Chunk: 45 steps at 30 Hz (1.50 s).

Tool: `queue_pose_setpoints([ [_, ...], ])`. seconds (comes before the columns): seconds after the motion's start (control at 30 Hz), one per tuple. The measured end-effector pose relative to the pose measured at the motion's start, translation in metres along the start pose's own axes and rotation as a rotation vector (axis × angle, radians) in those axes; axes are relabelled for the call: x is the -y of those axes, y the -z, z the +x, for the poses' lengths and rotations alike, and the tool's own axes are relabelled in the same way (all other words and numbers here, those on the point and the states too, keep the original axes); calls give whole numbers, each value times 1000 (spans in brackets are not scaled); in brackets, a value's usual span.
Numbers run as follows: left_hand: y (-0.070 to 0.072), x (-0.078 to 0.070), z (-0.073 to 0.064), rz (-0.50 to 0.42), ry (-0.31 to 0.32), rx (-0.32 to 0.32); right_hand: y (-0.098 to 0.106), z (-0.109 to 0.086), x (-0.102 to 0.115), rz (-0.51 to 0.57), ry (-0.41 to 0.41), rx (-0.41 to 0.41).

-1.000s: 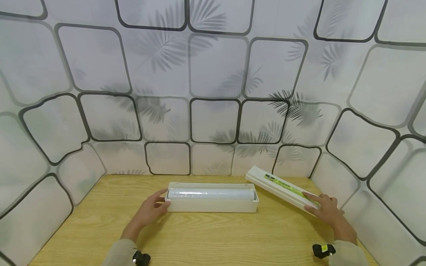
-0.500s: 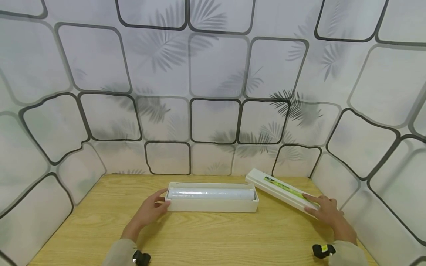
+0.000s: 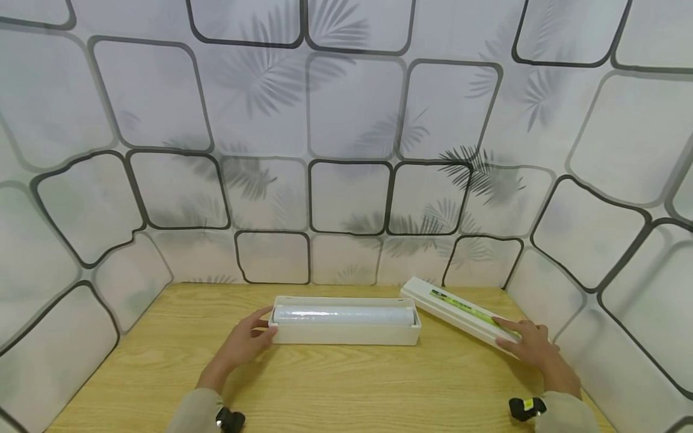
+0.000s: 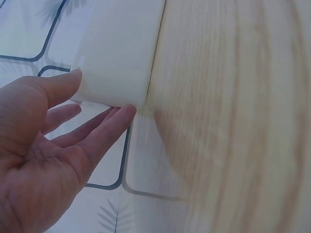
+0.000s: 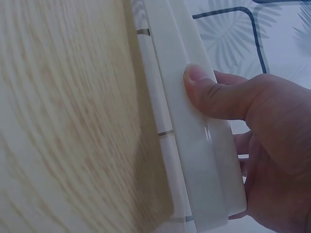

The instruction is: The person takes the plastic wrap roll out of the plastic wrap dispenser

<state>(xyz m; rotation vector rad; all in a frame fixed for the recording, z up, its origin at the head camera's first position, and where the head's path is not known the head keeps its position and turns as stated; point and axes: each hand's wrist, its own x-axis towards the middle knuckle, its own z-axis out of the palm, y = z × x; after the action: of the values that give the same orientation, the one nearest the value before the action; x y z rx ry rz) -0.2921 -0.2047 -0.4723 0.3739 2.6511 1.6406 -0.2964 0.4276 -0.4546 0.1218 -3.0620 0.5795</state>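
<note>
A white open-topped box (image 3: 346, 335) stands on the wooden table, with a roll of clear plastic wrap (image 3: 343, 316) lying lengthwise inside. My left hand (image 3: 246, 337) is at the box's left end. In the left wrist view its thumb and nearly straight fingertips (image 4: 127, 112) touch that end. Off to the right, my right hand (image 3: 527, 343) holds the near end of a long white lid (image 3: 455, 307) with a green label. Its thumb (image 5: 209, 92) lies on one side and the other fingers reach behind. The lid slants back and left towards the box's far right corner.
The light wooden table (image 3: 352, 391) meets a wall (image 3: 346, 198) covered in leaf-and-square patterned paper, which wraps round on both sides. Each wrist wears a small black camera, such as the left one (image 3: 231, 420).
The far end of the lid has dropped slightly under my right hand's hold. My left hand and the box with the roll have stayed in place.
</note>
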Motion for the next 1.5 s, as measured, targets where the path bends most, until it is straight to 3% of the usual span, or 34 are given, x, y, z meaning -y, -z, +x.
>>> queue_pose_setpoints([
  [0.43, 0, -2, -1, 11, -1, 2, 0, -1, -3, 15, -30, 53],
  [0.97, 0, -3, -2, 16, 2, -6, -3, -3, -9, -34, 88, -51],
  [1.23, 0, -3, -2, 19, 2, -5, -3, -3, -14, -16, 27, -7],
  [1.5, 0, -3, -1, 9, 5, -5, -3, -3, -16, -4, 25, -23],
])
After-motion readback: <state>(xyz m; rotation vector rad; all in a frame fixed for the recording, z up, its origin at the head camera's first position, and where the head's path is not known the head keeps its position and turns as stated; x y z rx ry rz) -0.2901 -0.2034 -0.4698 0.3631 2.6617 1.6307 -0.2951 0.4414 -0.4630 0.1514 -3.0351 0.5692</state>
